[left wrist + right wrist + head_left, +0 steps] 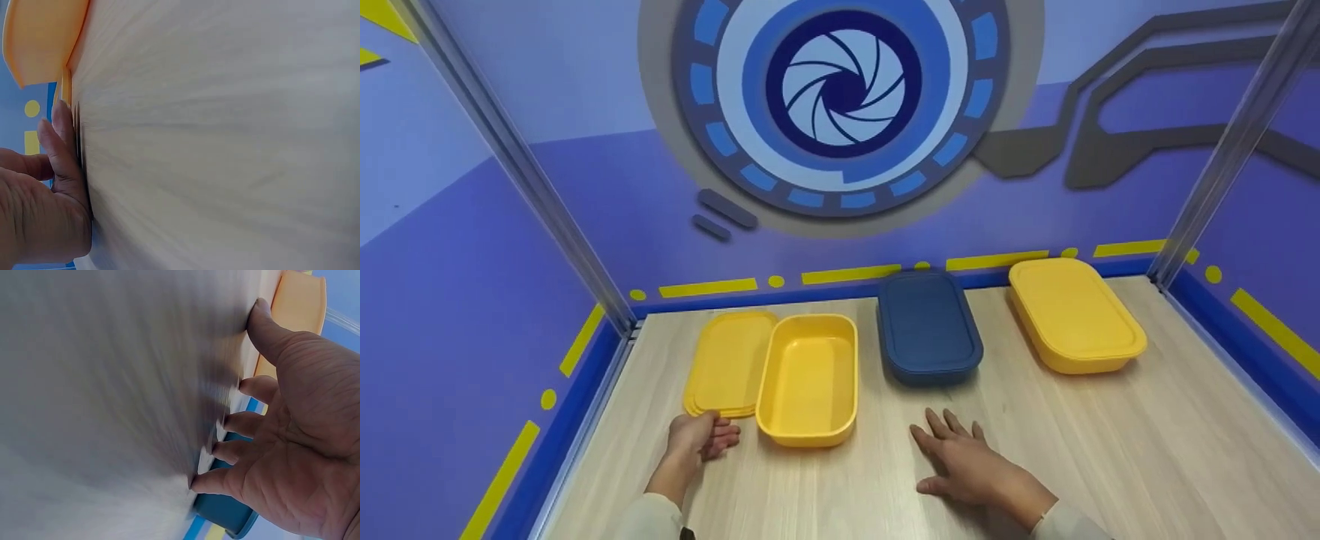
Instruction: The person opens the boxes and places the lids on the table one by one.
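A flat yellow lid point(731, 360) lies on the table beside an uncovered yellow food container point(810, 382). My left hand point(697, 436) is at the lid's front edge, turned sideways with its fingers relaxed; whether its thumb and index finger touch the lid cannot be made out. In the left wrist view, the outer side of that left hand point(50, 208) lies low along the tabletop. My right hand point(971, 465) is spread in front of a dark blue lidded container point(930, 322), holding nothing. Its fingertips point(202, 484) rest on the table in the right wrist view.
At the back right stands another yellow container point(1076, 315) with its lid on. The light wooden table point(825, 499) is bounded by a printed blue and purple wall point(607, 217) behind and panels at both sides, with metal posts point(521, 165) at the corners.
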The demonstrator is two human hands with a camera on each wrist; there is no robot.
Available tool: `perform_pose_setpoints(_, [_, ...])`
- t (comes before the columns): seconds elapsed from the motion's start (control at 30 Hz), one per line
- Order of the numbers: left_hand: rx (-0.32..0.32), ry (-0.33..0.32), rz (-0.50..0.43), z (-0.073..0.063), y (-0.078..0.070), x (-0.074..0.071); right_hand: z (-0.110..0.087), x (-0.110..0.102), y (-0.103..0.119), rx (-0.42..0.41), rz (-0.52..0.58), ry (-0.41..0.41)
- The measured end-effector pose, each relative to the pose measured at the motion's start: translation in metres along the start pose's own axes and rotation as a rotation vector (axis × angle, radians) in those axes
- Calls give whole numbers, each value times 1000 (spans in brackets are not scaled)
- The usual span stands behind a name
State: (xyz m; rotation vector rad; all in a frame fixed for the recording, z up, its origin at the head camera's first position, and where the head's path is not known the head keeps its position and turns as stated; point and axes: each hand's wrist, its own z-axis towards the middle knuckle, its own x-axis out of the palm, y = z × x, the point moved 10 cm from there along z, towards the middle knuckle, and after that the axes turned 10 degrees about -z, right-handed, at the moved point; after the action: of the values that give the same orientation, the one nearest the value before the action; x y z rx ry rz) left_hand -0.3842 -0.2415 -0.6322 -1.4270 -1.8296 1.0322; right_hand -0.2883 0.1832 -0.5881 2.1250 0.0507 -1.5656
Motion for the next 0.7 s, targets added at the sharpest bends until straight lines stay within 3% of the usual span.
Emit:
perform_pose_setpoints(0.27, [19, 27, -61, 5, -8, 5, 0, 2, -2, -7, -14, -5])
perform_pose_setpoints(0.7, [25, 23, -76, 9, -11, 5, 0, 0, 1, -3, 7, -12])
